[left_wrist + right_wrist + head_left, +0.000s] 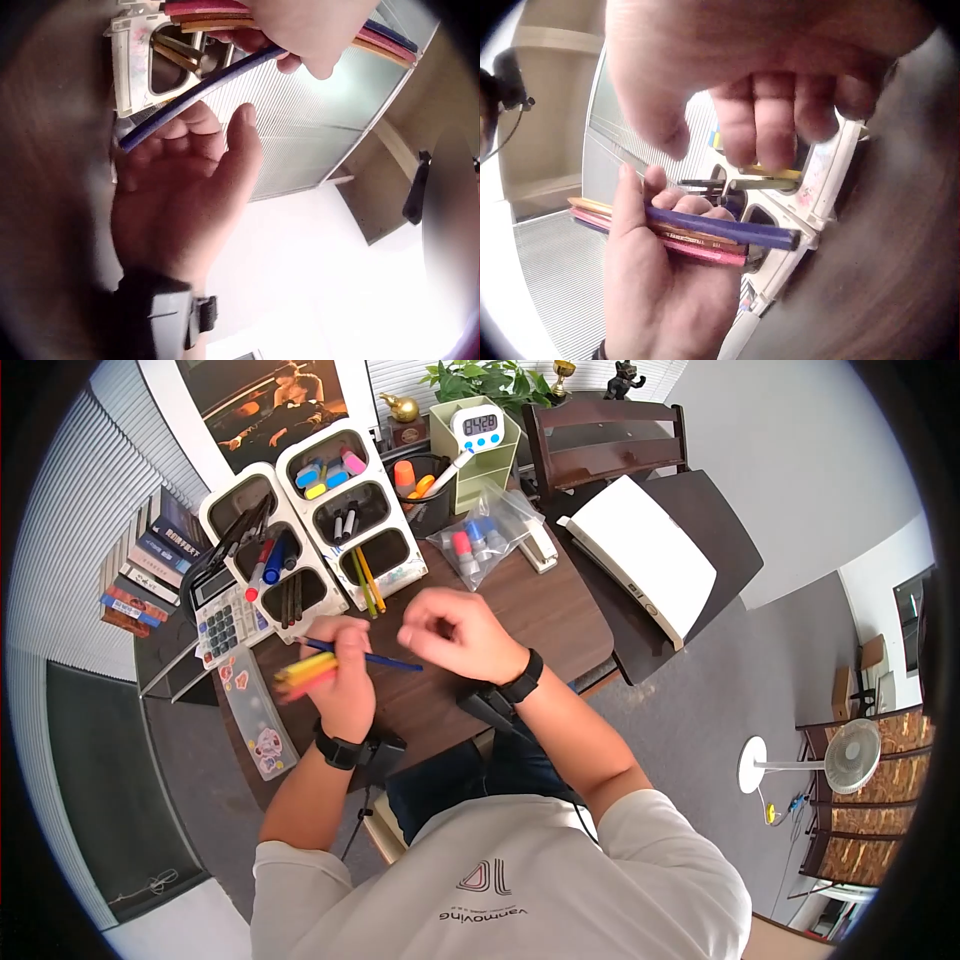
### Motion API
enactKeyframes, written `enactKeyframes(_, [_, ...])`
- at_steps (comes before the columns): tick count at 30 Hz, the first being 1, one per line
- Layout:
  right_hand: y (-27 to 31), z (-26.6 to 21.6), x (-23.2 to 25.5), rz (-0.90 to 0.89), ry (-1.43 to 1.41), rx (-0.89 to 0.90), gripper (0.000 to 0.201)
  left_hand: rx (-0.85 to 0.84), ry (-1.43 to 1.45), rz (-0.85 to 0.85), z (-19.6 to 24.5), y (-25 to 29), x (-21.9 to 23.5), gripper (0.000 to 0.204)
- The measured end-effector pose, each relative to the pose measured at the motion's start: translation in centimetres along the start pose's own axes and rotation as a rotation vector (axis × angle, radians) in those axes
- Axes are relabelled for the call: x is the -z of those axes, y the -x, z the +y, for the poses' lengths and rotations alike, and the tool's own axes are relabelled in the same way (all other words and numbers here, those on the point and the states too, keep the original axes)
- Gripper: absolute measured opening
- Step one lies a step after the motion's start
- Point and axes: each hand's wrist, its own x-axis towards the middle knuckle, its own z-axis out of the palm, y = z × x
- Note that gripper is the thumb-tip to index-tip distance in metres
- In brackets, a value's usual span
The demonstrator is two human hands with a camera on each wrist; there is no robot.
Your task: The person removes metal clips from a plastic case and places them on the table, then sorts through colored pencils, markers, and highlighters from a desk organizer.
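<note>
In the head view, my left hand [348, 685] holds a bundle of colored pencils [305, 676] in yellow, orange and pinkish red. A dark blue pencil [395, 661] in the same hand juts out toward my right hand [465, 635]. The right wrist view has the blue pencil [720, 226] lying across the left fingers, above the brown and pink pencils. My right hand [765, 45] hovers over them, its fingers bent loosely with nothing between thumb and fingertips. Seen from the left wrist, the blue pencil [202, 94] passes in front of the right hand [180, 195].
A white desk organizer [404, 574] with pens, markers and two pencils [368, 580] stands ahead. A calculator [225, 628] and a translucent pencil case [260, 715] lie left. A bag of bottles [485, 535], a stapler [540, 547] and a black pen cup [430, 512] are on the right.
</note>
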Motion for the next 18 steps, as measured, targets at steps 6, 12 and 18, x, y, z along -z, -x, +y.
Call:
enactKeyframes(6, [0.1, 0.0, -0.6, -0.191, -0.021, 0.116, 0.014, 0.108, 0.217, 0.181, 0.9, -1.4, -0.7, 0.022])
enactKeyframes(12, [0.1, -0.2, 0.5, 0.120, -0.498, -0.103, 0.023, 0.130, 0.207, 0.111, 0.1, -1.0, -0.6, 0.026])
enactKeyframes(18, [0.0, 0.4, 0.4, 0.421, -0.458, 0.058, 0.014, 0.267, 0.175, 0.031, 0.2, -0.4, -0.5, 0.020])
